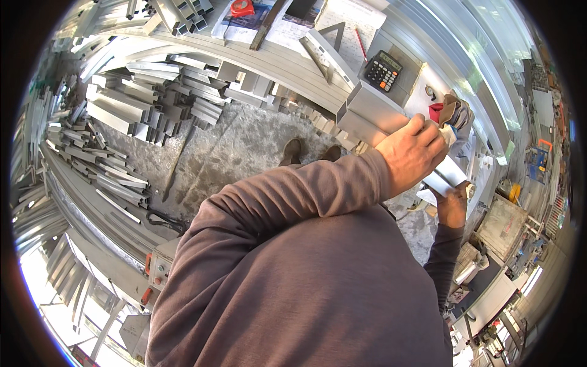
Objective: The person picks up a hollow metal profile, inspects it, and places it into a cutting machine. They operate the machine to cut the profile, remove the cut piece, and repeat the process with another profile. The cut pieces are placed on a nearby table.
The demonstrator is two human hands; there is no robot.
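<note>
A silver aluminium profile [369, 114] lies slantwise across the bench edge at my right. My left hand [413, 153] reaches over it, fingers curled and closed around it; the fingertips are partly hidden. A crumpled brown and white rag [457, 116] sits right beyond those fingers, and whether they touch it I cannot tell. At the profile's near end, my right hand [454, 207] grips it from the side, its fingers partly covered by the metal. Beside the profile are a black calculator [383, 70] and a metal set square [327, 55].
Papers [348, 27] with a red pencil [361, 44] and a red tape measure [242, 7] lie along the bench. Stacked aluminium profiles [131, 101] cover the floor side at left. A machine with a control box [160, 272] stands at lower left.
</note>
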